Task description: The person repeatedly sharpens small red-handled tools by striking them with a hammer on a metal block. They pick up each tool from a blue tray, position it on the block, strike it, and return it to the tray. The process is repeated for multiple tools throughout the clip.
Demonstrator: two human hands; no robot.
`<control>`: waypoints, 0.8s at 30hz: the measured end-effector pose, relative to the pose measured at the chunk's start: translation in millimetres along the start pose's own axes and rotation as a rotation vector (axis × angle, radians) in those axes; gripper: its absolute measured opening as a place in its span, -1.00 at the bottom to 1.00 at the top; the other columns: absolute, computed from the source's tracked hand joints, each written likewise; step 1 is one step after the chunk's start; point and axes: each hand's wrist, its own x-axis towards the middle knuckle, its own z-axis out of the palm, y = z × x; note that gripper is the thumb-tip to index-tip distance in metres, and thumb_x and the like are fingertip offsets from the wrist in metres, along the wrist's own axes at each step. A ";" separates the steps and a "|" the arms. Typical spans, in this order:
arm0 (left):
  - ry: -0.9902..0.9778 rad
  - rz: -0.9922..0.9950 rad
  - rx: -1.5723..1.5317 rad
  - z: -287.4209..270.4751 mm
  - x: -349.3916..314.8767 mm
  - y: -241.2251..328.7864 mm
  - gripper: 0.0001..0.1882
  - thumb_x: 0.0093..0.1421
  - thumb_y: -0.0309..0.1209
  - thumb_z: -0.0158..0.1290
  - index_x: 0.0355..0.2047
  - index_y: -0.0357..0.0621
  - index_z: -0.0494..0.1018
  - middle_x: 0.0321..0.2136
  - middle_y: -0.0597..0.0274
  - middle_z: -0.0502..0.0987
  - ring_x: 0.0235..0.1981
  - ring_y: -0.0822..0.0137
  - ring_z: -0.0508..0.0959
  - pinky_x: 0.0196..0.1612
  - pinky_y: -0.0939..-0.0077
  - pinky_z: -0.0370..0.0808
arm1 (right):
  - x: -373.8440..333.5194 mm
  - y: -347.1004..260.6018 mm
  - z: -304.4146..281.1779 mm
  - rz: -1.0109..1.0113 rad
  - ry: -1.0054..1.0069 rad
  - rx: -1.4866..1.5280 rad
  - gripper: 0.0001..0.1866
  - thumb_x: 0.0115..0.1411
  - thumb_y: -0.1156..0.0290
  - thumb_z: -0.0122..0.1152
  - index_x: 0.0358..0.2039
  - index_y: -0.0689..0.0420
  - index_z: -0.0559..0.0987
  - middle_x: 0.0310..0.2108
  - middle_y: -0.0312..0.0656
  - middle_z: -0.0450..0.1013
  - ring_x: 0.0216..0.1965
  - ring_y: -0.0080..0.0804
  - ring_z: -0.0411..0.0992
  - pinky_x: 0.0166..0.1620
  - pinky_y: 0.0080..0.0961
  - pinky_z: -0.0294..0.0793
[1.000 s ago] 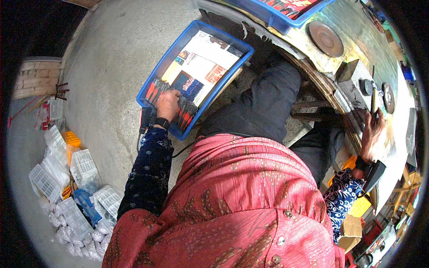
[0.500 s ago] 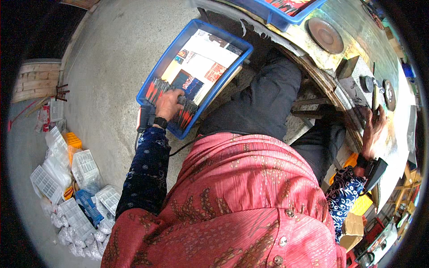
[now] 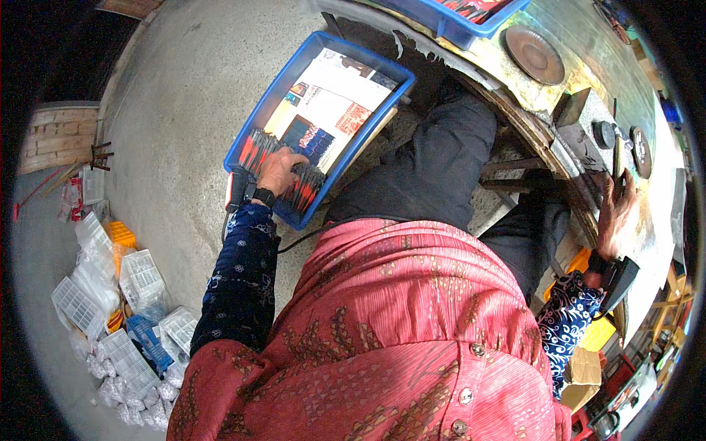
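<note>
My left hand (image 3: 276, 170) reaches down into a blue plastic bin (image 3: 248, 131) on my left. Its fingers bend in among a row of thin red-and-black pieces (image 3: 304, 189) standing on edge; one finger sticks out over the printed sheets. What the fingertips pinch is hidden. Over on the right, my right hand (image 3: 618, 213) is at the worktable's edge, closed about the near end of a slim tan rod (image 3: 618, 156). That rod lies beside a metal block (image 3: 586, 132) with a black knob (image 3: 604, 134) and a round dark disc (image 3: 641, 153).
Printed sheets (image 3: 323, 88) cover the bin's far part. On the worktable (image 3: 588, 59) are a round brown metal dish (image 3: 534, 55) and a second blue bin (image 3: 460, 31) of red pieces. White plastic baskets (image 3: 140, 275) and silvery bags (image 3: 140, 404) lie on the floor at left.
My left hand has shifted slightly within the row, and one finger now stretches further out to the right. The right hand stays at the rod.
</note>
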 end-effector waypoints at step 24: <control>0.254 0.246 -0.033 13.5 21.0 -11.9 -0.74 0.06 -0.33 0.19 -0.22 -0.09 0.59 -0.33 0.08 0.56 -0.23 0.05 0.54 -0.12 0.15 0.46 | 5.2 -5.7 -8.1 0.031 -0.055 0.006 -0.45 0.28 0.14 0.11 0.13 0.29 0.39 -0.08 0.14 0.47 -0.09 -0.12 0.51 -0.04 -0.31 0.44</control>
